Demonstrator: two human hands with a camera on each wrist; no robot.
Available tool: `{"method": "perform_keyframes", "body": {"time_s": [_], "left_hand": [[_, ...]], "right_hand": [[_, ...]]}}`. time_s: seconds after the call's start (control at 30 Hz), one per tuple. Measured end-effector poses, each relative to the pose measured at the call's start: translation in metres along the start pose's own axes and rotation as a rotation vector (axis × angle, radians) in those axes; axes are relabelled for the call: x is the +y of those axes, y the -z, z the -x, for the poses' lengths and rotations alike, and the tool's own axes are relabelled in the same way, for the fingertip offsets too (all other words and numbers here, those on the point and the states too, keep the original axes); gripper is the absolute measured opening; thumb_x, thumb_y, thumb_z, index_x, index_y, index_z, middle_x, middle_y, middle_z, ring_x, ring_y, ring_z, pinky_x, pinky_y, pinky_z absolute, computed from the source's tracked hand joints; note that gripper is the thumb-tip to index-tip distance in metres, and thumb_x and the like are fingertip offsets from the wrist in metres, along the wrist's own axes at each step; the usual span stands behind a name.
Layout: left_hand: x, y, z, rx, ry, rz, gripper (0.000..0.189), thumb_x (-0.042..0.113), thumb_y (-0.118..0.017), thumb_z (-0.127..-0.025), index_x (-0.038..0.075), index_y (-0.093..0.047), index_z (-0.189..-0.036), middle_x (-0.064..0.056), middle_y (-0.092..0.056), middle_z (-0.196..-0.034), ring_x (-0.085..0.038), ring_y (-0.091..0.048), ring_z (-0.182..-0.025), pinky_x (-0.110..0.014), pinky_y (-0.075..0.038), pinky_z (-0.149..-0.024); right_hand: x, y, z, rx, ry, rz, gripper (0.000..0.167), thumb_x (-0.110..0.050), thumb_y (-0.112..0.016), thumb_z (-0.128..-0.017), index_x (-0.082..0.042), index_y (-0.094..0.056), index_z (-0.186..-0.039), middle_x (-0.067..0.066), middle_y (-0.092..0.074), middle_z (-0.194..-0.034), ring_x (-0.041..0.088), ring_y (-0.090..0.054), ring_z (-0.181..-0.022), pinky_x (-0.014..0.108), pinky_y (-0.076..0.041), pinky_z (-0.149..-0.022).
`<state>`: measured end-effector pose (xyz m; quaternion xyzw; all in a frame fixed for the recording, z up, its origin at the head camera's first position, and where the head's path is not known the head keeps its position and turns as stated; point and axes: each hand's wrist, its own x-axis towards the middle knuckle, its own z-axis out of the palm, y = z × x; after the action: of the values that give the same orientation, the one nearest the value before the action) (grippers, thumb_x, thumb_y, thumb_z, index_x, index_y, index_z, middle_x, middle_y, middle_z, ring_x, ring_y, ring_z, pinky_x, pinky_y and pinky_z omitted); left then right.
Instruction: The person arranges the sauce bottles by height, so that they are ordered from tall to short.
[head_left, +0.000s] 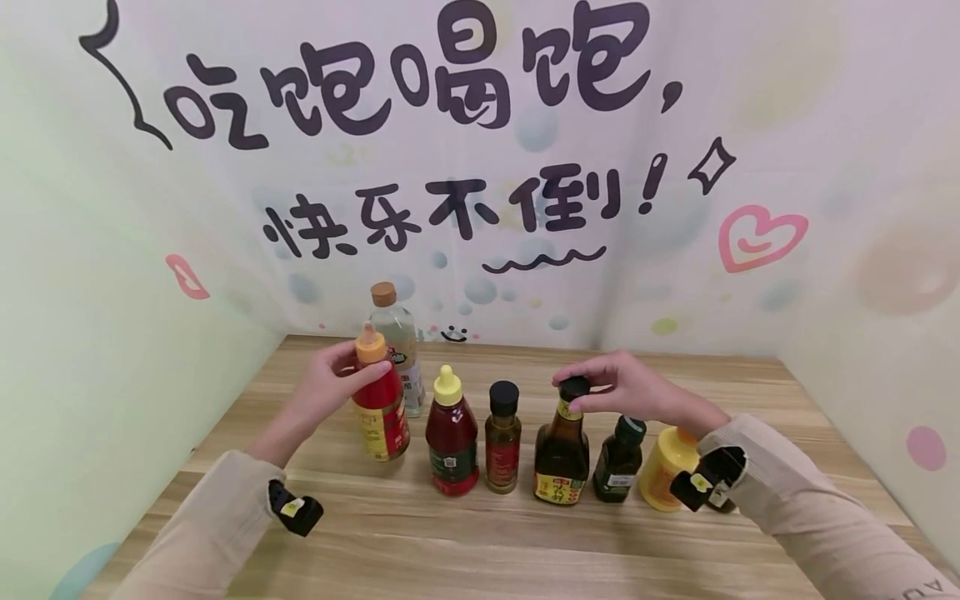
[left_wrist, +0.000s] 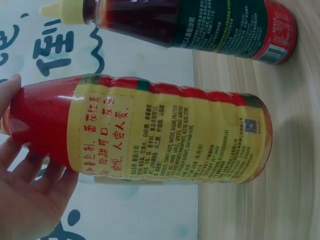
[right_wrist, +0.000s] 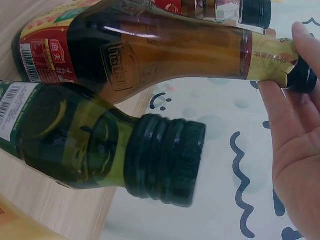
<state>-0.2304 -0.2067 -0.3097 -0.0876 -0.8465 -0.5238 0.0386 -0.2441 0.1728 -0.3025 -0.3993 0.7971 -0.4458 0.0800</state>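
Note:
In the head view my left hand [head_left: 326,387] grips a red squeeze bottle of ketchup [head_left: 382,408] around its upper part, just below the orange cap. The bottle leans slightly, and its yellow label fills much of the left wrist view. My right hand [head_left: 626,387] pinches the black cap and neck of a brown glass sauce bottle [head_left: 562,450] between thumb and fingers. This one stands on the table with a yellow and red label. Close beside it is a small dark green bottle [right_wrist: 165,160], its ridged cap large in the right wrist view.
A clear bottle with a brown cap [head_left: 383,294] stands behind the ketchup. Between my hands are a dark red squeeze bottle [head_left: 450,433] with a yellow tip and a slim black-capped bottle [head_left: 503,442]. A yellow container [head_left: 663,475] sits under my right forearm. A printed cloth [head_left: 465,300] hangs behind the wooden table [head_left: 450,550].

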Motion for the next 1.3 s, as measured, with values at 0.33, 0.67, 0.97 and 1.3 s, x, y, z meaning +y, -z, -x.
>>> {"method": "perform_keyframes", "body": {"time_s": [0.33,0.67,0.97,1.3], "left_hand": [[-0.001,-0.023,-0.016,-0.004,-0.043,-0.001,0.046,0.032,-0.065,-0.080,0.003,-0.056,-0.116,-0.014,-0.058,-0.110,-0.026,-0.055,-0.097,-0.038,-0.047,-0.079],[0.009,-0.040,-0.034,-0.015,-0.045,0.015,0.045,0.034,-0.066,-0.078,0.007,-0.058,-0.113,-0.010,-0.059,-0.107,-0.023,-0.055,-0.095,-0.038,-0.046,-0.081],[0.016,-0.053,-0.048,-0.009,-0.031,-0.022,0.044,0.032,-0.065,-0.079,0.005,-0.057,-0.114,-0.012,-0.058,-0.109,-0.025,-0.054,-0.097,-0.038,-0.045,-0.084],[0.017,-0.068,-0.061,-0.015,-0.024,-0.024,0.043,0.029,-0.065,-0.080,0.005,-0.056,-0.114,-0.011,-0.058,-0.110,-0.024,-0.055,-0.100,-0.037,-0.045,-0.085]], "right_hand": [[0.002,-0.001,-0.001,-0.001,0.020,0.000,0.037,-0.009,-0.066,-0.078,0.009,-0.057,-0.109,0.018,-0.060,-0.108,0.010,-0.059,-0.092,0.028,-0.049,-0.076],[0.001,0.000,-0.002,0.003,0.001,-0.003,0.038,-0.010,-0.067,-0.078,0.007,-0.057,-0.110,0.018,-0.060,-0.108,0.010,-0.059,-0.092,0.031,-0.049,-0.077],[0.001,0.000,-0.001,0.007,0.003,0.001,0.038,-0.010,-0.067,-0.078,0.008,-0.057,-0.110,0.016,-0.060,-0.108,0.011,-0.059,-0.092,0.029,-0.049,-0.077],[0.004,0.000,0.000,0.010,0.025,-0.010,0.038,-0.009,-0.067,-0.078,0.010,-0.057,-0.109,0.018,-0.060,-0.106,0.010,-0.059,-0.089,0.028,-0.050,-0.075]]}}
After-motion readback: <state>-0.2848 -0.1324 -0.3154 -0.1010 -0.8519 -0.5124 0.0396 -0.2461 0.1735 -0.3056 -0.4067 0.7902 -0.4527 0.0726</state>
